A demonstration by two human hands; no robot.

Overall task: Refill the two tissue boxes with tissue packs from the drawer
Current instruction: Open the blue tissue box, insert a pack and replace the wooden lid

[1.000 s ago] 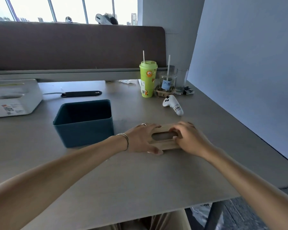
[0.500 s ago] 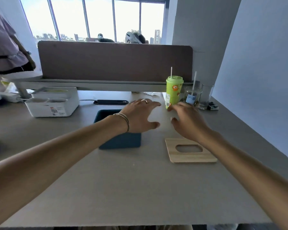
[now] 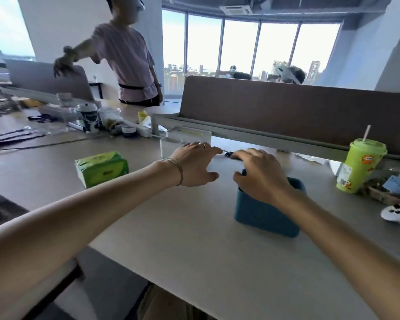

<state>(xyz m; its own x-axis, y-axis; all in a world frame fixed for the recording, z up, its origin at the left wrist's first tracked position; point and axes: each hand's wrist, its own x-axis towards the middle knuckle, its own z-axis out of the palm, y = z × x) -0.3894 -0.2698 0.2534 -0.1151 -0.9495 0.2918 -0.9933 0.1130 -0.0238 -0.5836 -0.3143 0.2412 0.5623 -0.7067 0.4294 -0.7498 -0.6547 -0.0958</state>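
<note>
Both hands empty, fingers spread. Right hand [image 3: 261,174] hovers over the blue tissue box [image 3: 267,214], which stands lidless on the desk [image 3: 194,250]; can't tell if the thumb touches its rim. Left hand [image 3: 194,166] hangs above bare desk just left of it, holding nothing. Green tissue pack [image 3: 101,168] lies further left, well apart from the box. Likely light, soft, in slick plastic wrap: take it across the short sides, squeeze lightly, expect give. White tissue box [image 3: 185,139] sits behind the left hand, near the divider [image 3: 298,112]. Green cup [image 3: 360,165] far right, clear of the work.
</note>
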